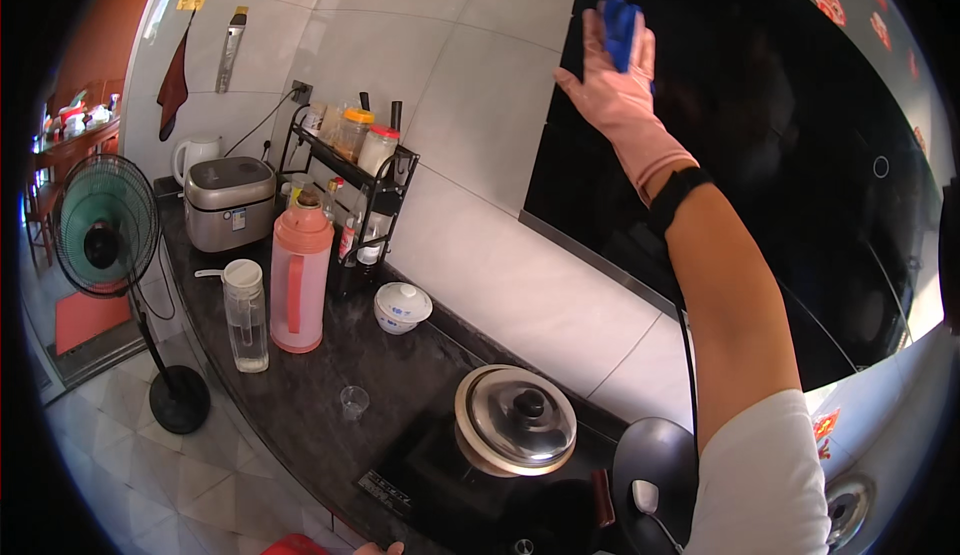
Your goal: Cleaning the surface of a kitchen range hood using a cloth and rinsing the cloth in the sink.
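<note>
My right hand (619,93), in a pink rubber glove, is raised at arm's length against the glossy black range hood (750,150). It holds a blue cloth (621,33), part of which shows over the fingers; hand and cloth are slightly blurred. A black band (679,198) circles my wrist. Only some fingertips of my left hand (380,548) show at the bottom edge, by the counter's front, and what they hold is hidden. Below the hood, a lidded pot (517,420) stands on the black cooktop (442,472), beside a dark wok (656,450) with a metal spatula (646,496).
On the dark counter (300,397) stand a pink thermos flask (300,285), a water pitcher (246,322), a small clear cup (354,402), a lidded bowl (403,307), a rice cooker (229,202) and a black rack (352,161) of jars. A floor fan (103,228) is at left.
</note>
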A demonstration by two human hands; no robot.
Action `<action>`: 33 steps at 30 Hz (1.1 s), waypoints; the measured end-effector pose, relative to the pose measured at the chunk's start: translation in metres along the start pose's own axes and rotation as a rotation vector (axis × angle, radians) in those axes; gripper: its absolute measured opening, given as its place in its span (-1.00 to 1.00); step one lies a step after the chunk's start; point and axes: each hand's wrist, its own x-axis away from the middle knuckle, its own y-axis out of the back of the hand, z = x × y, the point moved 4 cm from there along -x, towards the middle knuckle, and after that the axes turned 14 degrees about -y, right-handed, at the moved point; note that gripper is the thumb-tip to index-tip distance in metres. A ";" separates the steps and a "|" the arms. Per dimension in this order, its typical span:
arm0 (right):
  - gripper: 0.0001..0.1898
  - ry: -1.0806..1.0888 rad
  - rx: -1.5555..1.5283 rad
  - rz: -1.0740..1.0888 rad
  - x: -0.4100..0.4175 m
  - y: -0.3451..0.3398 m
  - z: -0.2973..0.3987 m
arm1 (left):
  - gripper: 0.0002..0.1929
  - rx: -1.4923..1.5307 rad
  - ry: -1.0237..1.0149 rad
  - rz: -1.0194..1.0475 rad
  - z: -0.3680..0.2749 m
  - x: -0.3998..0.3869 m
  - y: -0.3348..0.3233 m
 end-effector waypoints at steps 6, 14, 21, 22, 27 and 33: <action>-0.46 0.136 0.216 0.177 0.006 0.008 -0.003 | -0.58 0.244 0.157 0.022 -0.003 0.001 -0.004; -0.37 0.201 0.147 0.055 0.069 0.038 -0.125 | -0.63 0.393 0.193 0.055 0.038 -0.013 -0.025; -0.32 0.100 0.161 0.041 0.134 0.084 -0.258 | -0.57 0.452 0.114 0.094 0.031 -0.008 -0.025; -0.31 0.070 0.114 0.040 0.144 0.093 -0.276 | -0.53 0.478 0.115 0.051 0.045 -0.013 -0.029; -0.38 -0.081 0.366 0.056 0.196 0.135 -0.380 | -0.52 0.349 0.146 0.038 0.047 -0.016 -0.035; -0.42 -0.390 0.400 -0.144 0.250 0.190 -0.484 | -0.54 0.229 0.160 -0.042 0.054 -0.019 -0.043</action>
